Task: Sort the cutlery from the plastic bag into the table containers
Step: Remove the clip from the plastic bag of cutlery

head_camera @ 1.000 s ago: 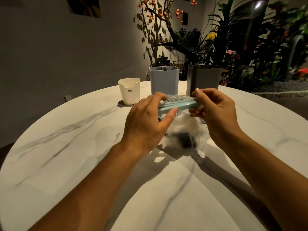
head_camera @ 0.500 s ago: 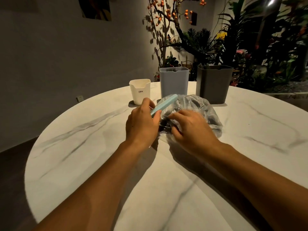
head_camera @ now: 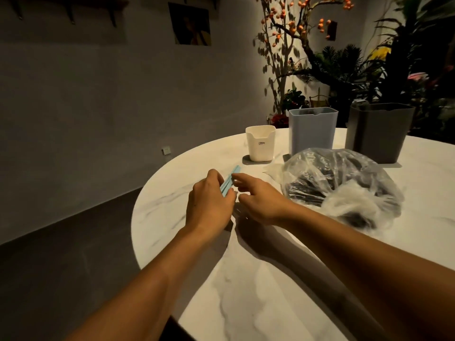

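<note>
You are holding your left hand (head_camera: 209,200) low over the near-left part of the round white marble table (head_camera: 258,291), its fingers curled around a pair of pale blue stick-like utensils (head_camera: 230,179) that look like chopsticks, though the blur keeps you from being sure. Their far ends are poking out past your knuckles and pointing toward the cream container (head_camera: 260,146). Your right hand (head_camera: 258,200) is hovering just beside the left one, its fingers loosely spread and half bent, with the fingertips (head_camera: 236,178) reaching right up to the blue sticks; whether they are actually touching them cannot be told from this view, and nothing is sitting inside that hand. The clear plastic bag (head_camera: 339,183) is lying on the table to the right of your right hand, slumped and crumpled, with a heap of dark cutlery (head_camera: 310,188) showing through it. Behind the bag, three open-topped containers are standing in a row near the far edge: the small cream container on the left, a taller light grey-blue container (head_camera: 312,129) in the middle, and a dark grey container (head_camera: 379,131) on the right. The bag is lying just in front of the grey-blue and dark grey ones. Beyond the table, a branch with orange berries (head_camera: 290,25) and leafy green plants (head_camera: 357,70) are standing against the wall, and a picture (head_camera: 192,24) is hanging higher up.
</note>
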A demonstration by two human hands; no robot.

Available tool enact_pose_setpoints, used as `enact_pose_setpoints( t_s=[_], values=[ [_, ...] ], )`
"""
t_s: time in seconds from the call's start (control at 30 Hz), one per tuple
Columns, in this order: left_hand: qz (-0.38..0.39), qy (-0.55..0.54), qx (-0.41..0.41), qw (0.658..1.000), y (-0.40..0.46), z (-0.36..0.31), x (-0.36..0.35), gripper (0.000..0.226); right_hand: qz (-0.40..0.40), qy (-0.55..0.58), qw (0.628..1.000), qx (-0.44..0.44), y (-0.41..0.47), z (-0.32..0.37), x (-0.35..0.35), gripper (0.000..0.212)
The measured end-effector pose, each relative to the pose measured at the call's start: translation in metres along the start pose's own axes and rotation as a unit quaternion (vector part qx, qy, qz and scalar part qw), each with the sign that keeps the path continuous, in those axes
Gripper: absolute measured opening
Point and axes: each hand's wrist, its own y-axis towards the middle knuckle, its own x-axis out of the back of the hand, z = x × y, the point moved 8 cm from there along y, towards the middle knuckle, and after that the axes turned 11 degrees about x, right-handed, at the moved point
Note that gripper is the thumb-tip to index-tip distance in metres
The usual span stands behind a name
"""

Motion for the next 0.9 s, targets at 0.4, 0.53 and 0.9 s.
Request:
enact_pose_setpoints(
  t_s=[0.4, 0.53, 0.9],
  values=[
    [-0.038, 0.1, 0.094, 0.99, 0.031, 0.08, 0.036, 0.034, 0.05, 0.002, 0.999, 0.005, 0.047, 0.022, -0.067, 0.051],
    [0.004, 0.094, 0.052, 0.994, 0.031, 0.071, 0.014, 0.054, 0.046, -0.031, 0.998, 0.02, 0.04, 0.02, -0.052, 0.047],
    [0.119, -0.016, -0.126, 0.985, -0.024, -0.053, -0.052, 0.041, -0.1, -0.171, 0.979, 0.052, -0.041, -0.004, 0.083, 0.02]
  ],
)
